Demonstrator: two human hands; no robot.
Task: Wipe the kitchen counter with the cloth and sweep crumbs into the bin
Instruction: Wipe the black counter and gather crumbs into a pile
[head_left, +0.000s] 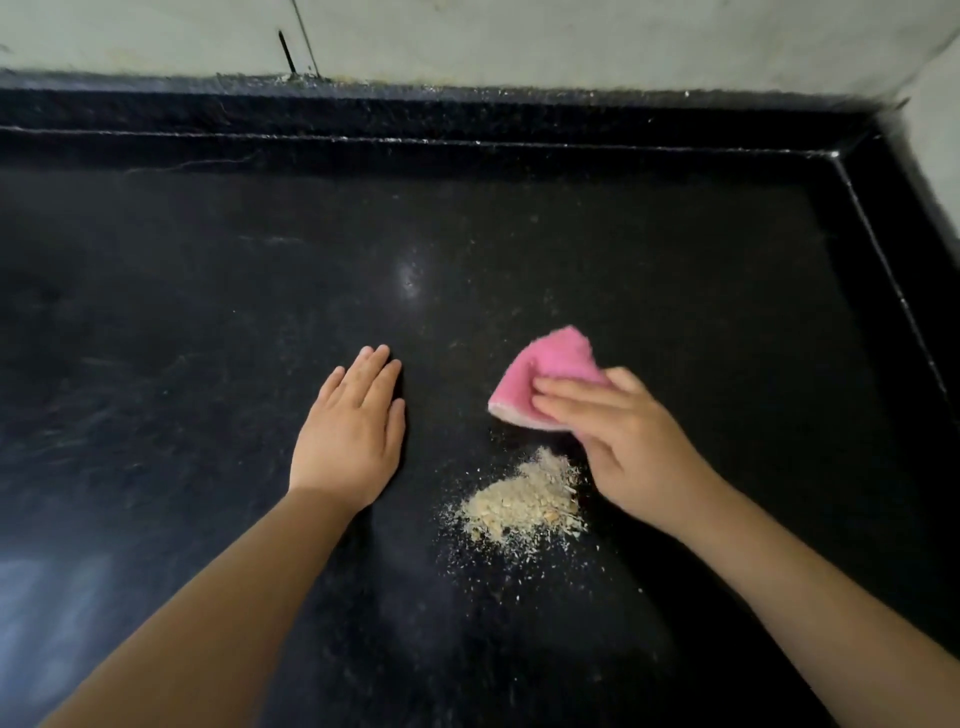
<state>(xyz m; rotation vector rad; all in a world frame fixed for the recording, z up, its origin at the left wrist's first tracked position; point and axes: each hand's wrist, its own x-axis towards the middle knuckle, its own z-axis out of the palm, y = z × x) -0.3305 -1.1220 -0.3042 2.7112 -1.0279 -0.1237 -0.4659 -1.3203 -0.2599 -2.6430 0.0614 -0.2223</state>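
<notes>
A folded pink cloth (548, 366) lies on the black stone counter (208, 291), pressed down by my right hand (623, 441), whose fingers grip its near edge. Just in front of the cloth, toward me, a pile of pale crumbs (524, 501) sits on the counter with fine specks scattered around it. My left hand (350, 434) rests flat on the counter to the left of the crumbs, fingers together and holding nothing. No bin is in view.
A raised black rim (467, 140) runs along the back of the counter and down its right side (883, 270). Pale walls (519, 36) stand behind and to the right. Fine dust specks dot the counter surface.
</notes>
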